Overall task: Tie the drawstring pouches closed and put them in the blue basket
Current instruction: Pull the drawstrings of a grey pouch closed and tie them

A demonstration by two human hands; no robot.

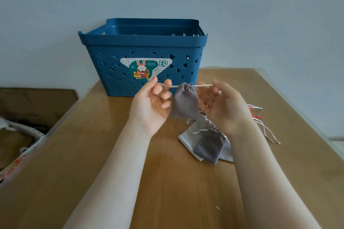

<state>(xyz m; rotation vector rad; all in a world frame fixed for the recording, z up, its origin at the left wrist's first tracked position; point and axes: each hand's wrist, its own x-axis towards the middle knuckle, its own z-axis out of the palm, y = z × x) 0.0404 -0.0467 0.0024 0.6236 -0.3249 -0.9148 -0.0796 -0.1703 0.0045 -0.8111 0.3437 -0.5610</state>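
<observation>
Holding a grey-brown drawstring pouch (184,103) up in the air above the tabletop (104,154), between both hands, just in front of the blue basket (143,57). Pinching the left end of the pale drawstring (168,86) with the left hand (151,107), thumb and forefinger closed on the cord, the other fingers loosely curled, palm facing up. Pinching the right end of the same cord with the right hand (221,106), fingertips closed on it, palm turned inward towards the pouch. Stretching the cord level and taut from one hand to the other, with the pouch's gathered mouth bunched at the middle and the body hanging straight down below it. Keeping the two hands apart, one on each side of the pouch, each clamped on its own end of the string.

Standing upright at the far edge of the tabletop, against the pale wall: the basket, with triangle cut-outs in its walls and a rabbit sticker (143,69) on the near side. Lying on the tabletop below the right hand: a second dark grey pouch (210,147) with its mouth gathered, resting on top of a light grey pouch (186,138). Trailing out beside the right forearm: loose white cords (268,134) and a bit of red, partly hidden. Sitting off to the left, below tabletop level: a brown cardboard box (37,104).
</observation>
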